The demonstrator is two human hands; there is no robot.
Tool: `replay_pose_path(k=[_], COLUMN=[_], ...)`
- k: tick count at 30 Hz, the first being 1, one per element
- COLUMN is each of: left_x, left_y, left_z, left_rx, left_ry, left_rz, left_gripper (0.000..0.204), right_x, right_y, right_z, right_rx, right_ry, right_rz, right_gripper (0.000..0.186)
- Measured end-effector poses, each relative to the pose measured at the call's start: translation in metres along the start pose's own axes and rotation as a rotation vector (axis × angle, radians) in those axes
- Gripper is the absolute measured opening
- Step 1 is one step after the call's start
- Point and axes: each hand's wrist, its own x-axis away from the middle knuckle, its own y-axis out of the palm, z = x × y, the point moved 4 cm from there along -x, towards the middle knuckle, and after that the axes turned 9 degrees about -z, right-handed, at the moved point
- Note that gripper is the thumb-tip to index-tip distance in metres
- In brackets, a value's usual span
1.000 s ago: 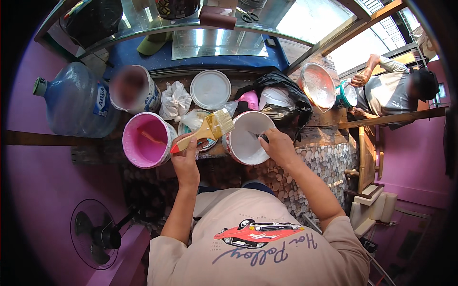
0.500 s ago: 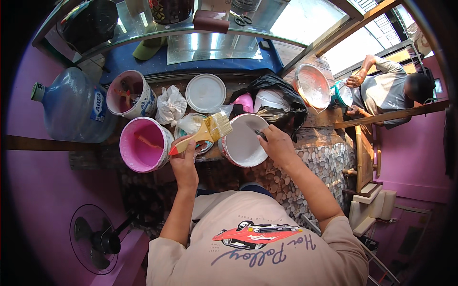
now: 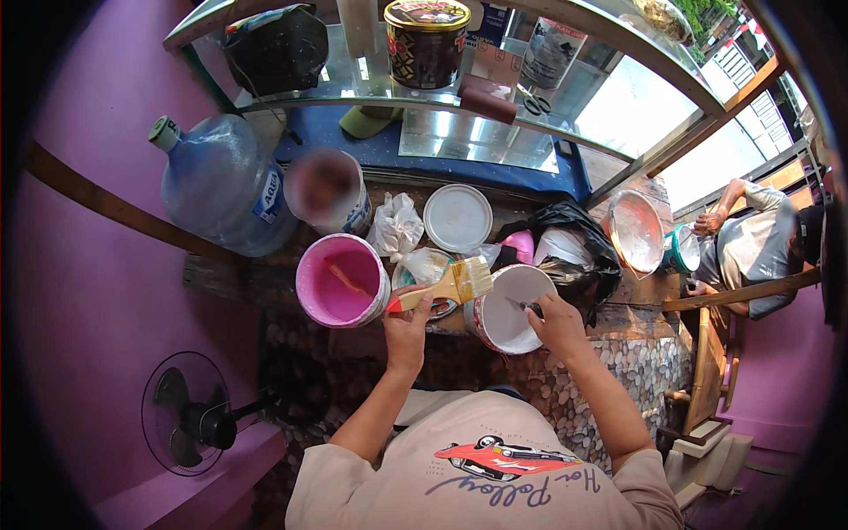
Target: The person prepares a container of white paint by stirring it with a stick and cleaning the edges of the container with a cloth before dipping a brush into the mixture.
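Observation:
My left hand (image 3: 408, 337) is closed round the wooden handle of a wide paintbrush (image 3: 450, 283). The brush has pale bristles and a red handle tip, and its bristles reach the left rim of a white bucket (image 3: 508, 334). In my right hand (image 3: 563, 329) is a dark-handled tool (image 3: 533, 309), held over the bucket's mouth; most of it is hidden, so I cannot tell its kind. Left of the brush stands a bucket with pink paint (image 3: 309, 291) inside and a stick in it. Behind the brush, a small tub (image 3: 439, 309) is partly covered.
A large water jug (image 3: 221, 190), another bucket (image 3: 353, 216), a white lid (image 3: 458, 217), a knotted white bag (image 3: 396, 226) and a black plastic bag (image 3: 579, 230) crowd the wooden bench. A glass case (image 3: 371, 75) rises behind. Another person (image 3: 751, 243) works at the right; a fan (image 3: 196, 413) stands left.
My view has shifted, so the bench things sit further right and more of the glass case shows. Both hands keep their holds, the brush still beside the white bucket's rim.

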Motion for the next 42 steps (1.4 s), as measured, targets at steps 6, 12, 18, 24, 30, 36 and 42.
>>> replay_pose_path(k=[6, 12, 18, 24, 30, 36, 42], left_x=[0.002, -0.001, -0.001, -0.001, 0.000, 0.002, 0.001], left_y=[-0.002, -0.003, -0.004, -0.005, -0.005, -0.007, -0.007], left_z=[0.003, -0.003, -0.003, -0.008, -0.005, -0.003, -0.006], left_rx=[-0.011, 0.037, 0.034, 0.033, 0.035, 0.008, -0.014], left_ry=[0.005, 0.014, 0.022, 0.009, 0.001, -0.002, -0.019], left_rz=[-0.008, 0.003, -0.001, -0.018, -0.032, -0.018, -0.017], left_gripper=[0.020, 0.020, 0.020, 0.020, 0.020, 0.021, 0.021], right_x=[0.001, 0.005, 0.010, 0.012, 0.007, 0.008, 0.012], right_y=[-0.004, 0.012, 0.009, 0.013, 0.012, 0.000, 0.013], right_z=[-0.009, -0.017, -0.011, -0.007, 0.002, 0.005, 0.005], right_rx=[-0.038, -0.169, -0.212, -0.230, -0.186, -0.046, -0.057], right_ry=[0.008, 0.062, 0.124, 0.098, 0.075, 0.081, 0.072], right_rz=[0.087, -0.002, 0.095, 0.086, 0.025, 0.136, 0.134], right_gripper=[0.024, 0.029, 0.031, 0.030, 0.027, 0.023, 0.022])
